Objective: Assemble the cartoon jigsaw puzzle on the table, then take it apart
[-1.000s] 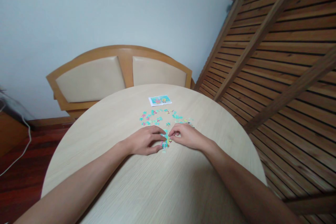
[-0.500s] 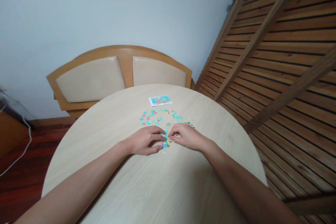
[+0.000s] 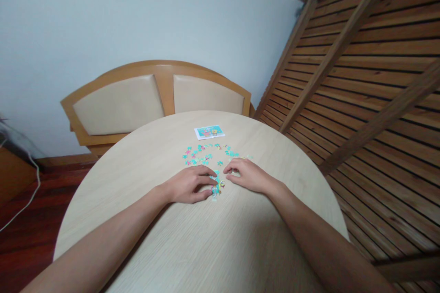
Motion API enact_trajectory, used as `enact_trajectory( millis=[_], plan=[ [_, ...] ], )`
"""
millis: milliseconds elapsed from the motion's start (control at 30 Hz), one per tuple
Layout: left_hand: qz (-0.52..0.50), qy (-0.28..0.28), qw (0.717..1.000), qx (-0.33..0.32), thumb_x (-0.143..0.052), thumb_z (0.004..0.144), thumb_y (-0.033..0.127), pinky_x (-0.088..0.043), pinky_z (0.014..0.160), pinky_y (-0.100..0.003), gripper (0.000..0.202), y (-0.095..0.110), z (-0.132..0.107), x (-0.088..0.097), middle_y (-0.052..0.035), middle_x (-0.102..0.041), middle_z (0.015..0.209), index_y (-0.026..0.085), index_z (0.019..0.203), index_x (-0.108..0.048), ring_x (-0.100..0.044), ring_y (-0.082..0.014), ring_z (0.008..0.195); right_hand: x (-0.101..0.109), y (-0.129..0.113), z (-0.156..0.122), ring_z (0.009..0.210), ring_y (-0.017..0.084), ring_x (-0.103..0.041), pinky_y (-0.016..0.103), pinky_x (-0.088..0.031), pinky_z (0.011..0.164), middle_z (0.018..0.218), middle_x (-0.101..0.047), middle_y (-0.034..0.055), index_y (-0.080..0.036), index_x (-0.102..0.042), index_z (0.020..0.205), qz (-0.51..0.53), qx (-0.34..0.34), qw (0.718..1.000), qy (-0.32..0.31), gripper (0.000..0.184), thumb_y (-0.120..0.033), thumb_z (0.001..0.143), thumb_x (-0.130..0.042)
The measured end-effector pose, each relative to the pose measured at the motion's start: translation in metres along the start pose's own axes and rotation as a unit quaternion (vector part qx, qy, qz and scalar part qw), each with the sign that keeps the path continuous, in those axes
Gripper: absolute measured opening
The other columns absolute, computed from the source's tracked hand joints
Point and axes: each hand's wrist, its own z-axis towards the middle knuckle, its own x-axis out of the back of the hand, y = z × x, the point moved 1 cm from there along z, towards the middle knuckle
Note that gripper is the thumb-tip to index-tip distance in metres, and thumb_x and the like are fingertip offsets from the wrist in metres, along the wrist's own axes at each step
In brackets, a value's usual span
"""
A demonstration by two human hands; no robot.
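A small joined section of jigsaw puzzle [image 3: 216, 187], turquoise with yellow and white parts, lies on the table between my hands. Fingers spread, my left hand [image 3: 188, 184] rests at its left side, with fingertips touching its edge and hiding part of it. My right hand [image 3: 248, 175] hovers just to the right of the section, thumb and fingers apart, with nothing visible between them. Beyond both hands, loose jigsaw pieces [image 3: 194, 155] in turquoise, pink and yellow lie scattered in an arc. One turquoise piece [image 3: 220, 163] sits by itself above the joined section.
A picture card [image 3: 209, 132] with cartoon figures lies behind the pieces on the round wooden table [image 3: 154, 247]. A padded headboard [image 3: 118, 105] stands against the wall past the table. Wooden slats [image 3: 371, 100] lean at the right, and a white cable [image 3: 36, 183] hangs at the left.
My right hand has drawn back a little from the joined section, and its pinched fingers have opened. More of the section's right edge shows. My left hand has stayed in place.
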Motion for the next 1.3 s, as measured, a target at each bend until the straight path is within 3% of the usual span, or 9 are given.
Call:
enact_trajectory(
  millis=[167,333,533,667,767,1033,1200,1300],
  plan=[
    [0.000,-0.002,1.000,-0.002,-0.055,0.096,0.033,-0.051,0.101,-0.039,0.030,0.000,0.000,0.000,-0.0113,-0.066,0.125,0.023,0.120,-0.069,-0.064,-0.0254,0.113,0.010,0.022,-0.004,0.097,0.022,-0.065,0.035,-0.047,0.091,0.097,-0.073,0.0067,-0.019,-0.075,0.097,-0.031,-0.011,0.999,0.022,0.012,-0.021,0.086,-0.069],
    [0.002,-0.005,1.000,-0.004,-0.053,0.098,0.032,-0.051,0.101,-0.038,0.029,-0.001,-0.001,0.004,-0.0107,-0.067,0.125,0.022,0.120,-0.069,-0.064,-0.0241,0.113,0.023,0.042,-0.009,0.092,0.021,-0.066,0.034,-0.048,0.088,0.093,-0.073,0.0068,-0.019,-0.076,0.089,-0.025,-0.027,0.999,0.022,0.011,-0.025,0.088,-0.067],
    [0.023,0.039,0.998,0.047,-0.053,0.099,0.030,-0.053,0.098,-0.038,0.026,-0.022,-0.014,0.015,-0.0100,-0.068,0.117,0.020,0.118,-0.068,-0.064,-0.0220,0.109,0.038,0.070,-0.018,0.100,0.024,-0.067,0.038,-0.049,0.093,0.105,-0.075,0.0107,-0.016,-0.074,0.104,-0.054,-0.114,0.983,0.131,0.023,-0.020,0.093,-0.053],
    [0.028,0.039,0.997,0.053,-0.055,0.098,0.028,-0.053,0.097,-0.039,0.023,-0.035,-0.020,0.016,-0.0098,-0.067,0.117,0.020,0.112,-0.071,-0.063,-0.0217,0.108,0.032,0.081,-0.018,0.109,0.025,-0.065,0.040,-0.047,0.099,0.115,-0.073,0.0117,-0.015,-0.069,0.115,-0.089,-0.143,0.973,0.158,0.031,-0.014,0.091,-0.049],
    [0.043,0.044,0.996,0.071,-0.053,0.098,0.026,-0.053,0.097,-0.039,0.022,-0.040,-0.021,0.016,-0.0090,-0.068,0.116,0.021,0.105,-0.074,-0.063,-0.0217,0.107,0.021,0.072,-0.012,0.117,0.026,-0.060,0.043,-0.044,0.104,0.123,-0.070,0.0112,-0.018,-0.066,0.122,-0.112,-0.130,0.974,0.148,0.032,-0.020,0.094,-0.050],
    [0.094,0.077,0.986,0.113,-0.050,0.095,0.018,-0.054,0.093,-0.040,0.024,-0.050,-0.023,0.013,-0.0078,-0.071,0.109,0.021,0.102,-0.073,-0.064,-0.0231,0.104,-0.020,0.018,0.015,0.136,0.026,-0.048,0.046,-0.037,0.113,0.145,-0.058,0.0093,-0.023,-0.058,0.138,-0.131,-0.028,0.988,0.072,0.040,-0.037,0.102,-0.048],
    [0.088,0.069,0.988,0.103,-0.050,0.097,0.020,-0.052,0.098,-0.040,0.027,-0.040,-0.019,0.011,-0.0082,-0.070,0.112,0.021,0.113,-0.071,-0.064,-0.0221,0.106,-0.023,0.017,0.019,0.135,0.027,-0.048,0.048,-0.037,0.112,0.143,-0.059,0.0050,-0.032,-0.072,0.122,-0.165,-0.032,0.983,0.069,0.029,-0.033,0.100,-0.052],
    [0.092,0.062,0.989,0.098,-0.049,0.099,0.024,-0.049,0.104,-0.044,0.028,-0.037,-0.017,0.008,-0.0094,-0.068,0.119,0.021,0.117,-0.070,-0.063,-0.0236,0.111,-0.018,0.021,0.018,0.131,0.029,-0.051,0.049,-0.037,0.111,0.137,-0.063,0.0059,-0.031,-0.075,0.117,-0.195,-0.043,0.977,0.080,0.028,-0.032,0.099,-0.054]
  ],
)
